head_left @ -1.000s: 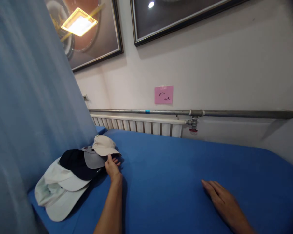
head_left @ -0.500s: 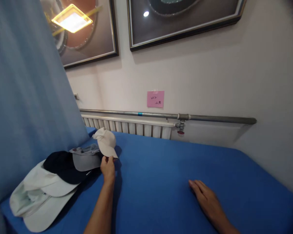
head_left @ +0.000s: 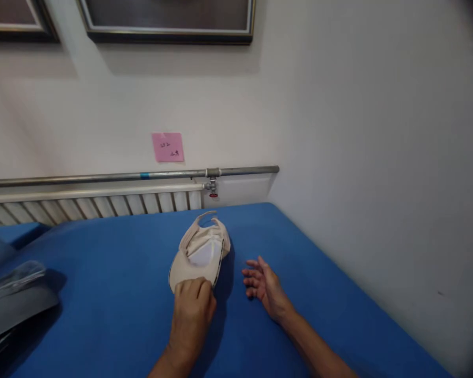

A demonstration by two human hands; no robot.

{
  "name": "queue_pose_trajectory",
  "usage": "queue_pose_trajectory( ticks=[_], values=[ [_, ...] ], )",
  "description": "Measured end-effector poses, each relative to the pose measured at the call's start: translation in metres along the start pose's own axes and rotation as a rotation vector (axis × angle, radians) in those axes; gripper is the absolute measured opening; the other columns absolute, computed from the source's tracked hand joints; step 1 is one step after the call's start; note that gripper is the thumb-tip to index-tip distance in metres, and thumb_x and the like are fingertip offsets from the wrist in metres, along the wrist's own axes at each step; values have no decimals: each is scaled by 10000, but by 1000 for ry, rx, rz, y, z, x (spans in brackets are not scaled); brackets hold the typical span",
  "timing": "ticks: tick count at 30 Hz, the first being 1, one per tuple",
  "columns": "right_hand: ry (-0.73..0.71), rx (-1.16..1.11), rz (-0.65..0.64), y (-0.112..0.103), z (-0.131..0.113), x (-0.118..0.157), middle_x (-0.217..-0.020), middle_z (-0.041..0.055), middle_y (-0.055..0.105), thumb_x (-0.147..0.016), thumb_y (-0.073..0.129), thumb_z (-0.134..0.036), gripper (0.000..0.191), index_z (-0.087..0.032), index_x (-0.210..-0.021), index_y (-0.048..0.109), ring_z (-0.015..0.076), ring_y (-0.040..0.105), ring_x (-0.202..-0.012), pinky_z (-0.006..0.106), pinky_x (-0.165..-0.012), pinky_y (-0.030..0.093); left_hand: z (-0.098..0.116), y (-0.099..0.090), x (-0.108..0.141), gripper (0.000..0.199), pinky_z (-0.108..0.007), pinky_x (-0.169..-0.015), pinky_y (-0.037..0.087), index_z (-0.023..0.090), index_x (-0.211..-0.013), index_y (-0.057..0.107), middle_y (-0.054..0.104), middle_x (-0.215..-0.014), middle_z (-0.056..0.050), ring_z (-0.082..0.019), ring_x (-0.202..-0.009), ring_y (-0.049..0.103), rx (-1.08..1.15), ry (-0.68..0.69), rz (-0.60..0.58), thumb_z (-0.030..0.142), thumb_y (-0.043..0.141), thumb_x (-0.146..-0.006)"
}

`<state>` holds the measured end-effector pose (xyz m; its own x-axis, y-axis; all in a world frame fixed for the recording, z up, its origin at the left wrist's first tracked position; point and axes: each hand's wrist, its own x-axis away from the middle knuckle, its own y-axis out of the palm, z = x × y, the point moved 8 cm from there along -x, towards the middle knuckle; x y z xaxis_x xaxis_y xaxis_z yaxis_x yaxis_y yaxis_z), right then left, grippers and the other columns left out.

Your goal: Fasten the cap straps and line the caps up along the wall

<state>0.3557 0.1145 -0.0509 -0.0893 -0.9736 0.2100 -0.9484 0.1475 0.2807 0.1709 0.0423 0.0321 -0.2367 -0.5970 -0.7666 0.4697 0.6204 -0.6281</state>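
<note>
A cream baseball cap (head_left: 193,265) is in the middle, its inside and back strap facing up and away from me. My left hand (head_left: 194,310) grips the cap by the edge of its brim, fingers closed over it. To the right of the cap, my right hand (head_left: 266,286) is apart from it, fingers spread and half curled, holding nothing. Beneath both hands is a blue-covered table or bed (head_left: 114,294). Whether the cap rests on the blue cover or hangs just above it I cannot tell.
At the left edge lies a grey cap (head_left: 19,304) with something dark under it, blurred. Along the back wall run a metal pipe (head_left: 244,170) with a valve (head_left: 213,188) and a white radiator (head_left: 114,205). A pink note (head_left: 168,147) sticks to the wall. Another wall (head_left: 378,184) borders the right side.
My left hand has carried the cream cap right, away from the other caps, and its inside now shows. My right hand has turned and spread its fingers. The view has swung right.
</note>
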Motion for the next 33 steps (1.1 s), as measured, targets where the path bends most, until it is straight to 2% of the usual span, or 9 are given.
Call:
queue_pose_trajectory(
  ticks=[6, 14, 17, 20, 23, 26, 28, 31, 33],
  values=[
    [28, 36, -154, 20, -2, 23, -802, 26, 648, -743, 647, -488, 524, -225, -1187, 556, 195, 626, -706, 258, -480, 493, 57, -11, -3, 202, -345, -641, 407, 175, -912, 562, 650, -783, -78, -201, -663, 566, 104, 185, 92, 12, 489, -819],
    [-25, 36, -106, 17, -5, 16, -862, 45, 663, -739, 620, -443, 424, -206, -1091, 608, 194, 629, -726, 261, -487, 486, 44, -14, 2, 225, -308, -625, 436, 182, -889, 562, 642, -787, -81, -198, -677, 572, 230, 131, 25, -2, 482, -785],
    [-55, 66, 22, 1, -3, 4, -877, 59, 663, -699, 663, -382, 380, -190, -1023, 616, 180, 623, -710, 240, -464, 463, 10, -14, 5, 189, -289, -623, 452, 201, -853, 566, 644, -800, -65, -194, -695, 581, 341, -22, -66, 58, 513, -743],
    [-51, 96, 53, -6, 0, -3, -776, 41, 649, -685, 664, -335, 335, -182, -979, 612, 163, 605, -632, 232, -437, 442, -51, -23, 9, 266, -299, -648, 472, 229, -929, 639, 669, -814, -47, -209, -707, 601, 368, -237, -52, 146, 538, -697],
    [-57, 116, 53, -8, 1, -4, -708, 21, 631, -669, 649, -314, 262, -183, -891, 607, 152, 591, -584, 229, -425, 431, -119, -23, 18, 153, -321, -689, 468, 247, -718, 682, 690, -746, -32, -239, -735, 614, 374, -384, -143, 212, 561, -631],
    [-70, 127, 56, -9, 0, -3, -617, -15, 597, -669, 615, -295, 177, -192, -809, 583, 118, 535, -487, 219, -408, 398, -192, -39, 36, 108, -399, -758, 474, 234, -633, 663, 677, -708, -42, -275, -744, 609, 148, -698, -56, 211, 561, -603],
    [-75, 127, 62, -10, -1, -3, -565, -35, 570, -680, 586, -287, 136, -199, -780, 564, 101, 493, -432, 215, -399, 375, -207, -53, 41, 185, -513, -887, 422, 218, -774, 681, 691, -861, -80, -330, -899, 595, 9, -743, 40, 213, 550, -644],
    [-75, 135, 63, -11, 0, -4, -548, -40, 570, -681, 579, -276, 126, -200, -779, 566, 100, 490, -416, 216, -394, 370, -168, -56, 29, 280, -536, -971, 365, 197, -982, 665, 672, -1056, -134, -357, -1062, 559, -2, -526, 164, 283, 530, -752],
    [-72, 149, 52, -9, 2, -5, -551, -41, 581, -677, 594, -269, 151, -195, -808, 586, 99, 490, -409, 215, -391, 369, -118, -36, 18, 313, -477, -945, 398, 212, -1048, 660, 686, -1059, -132, -335, -1027, 593, 182, -329, 91, 361, 569, -788]
  ],
)
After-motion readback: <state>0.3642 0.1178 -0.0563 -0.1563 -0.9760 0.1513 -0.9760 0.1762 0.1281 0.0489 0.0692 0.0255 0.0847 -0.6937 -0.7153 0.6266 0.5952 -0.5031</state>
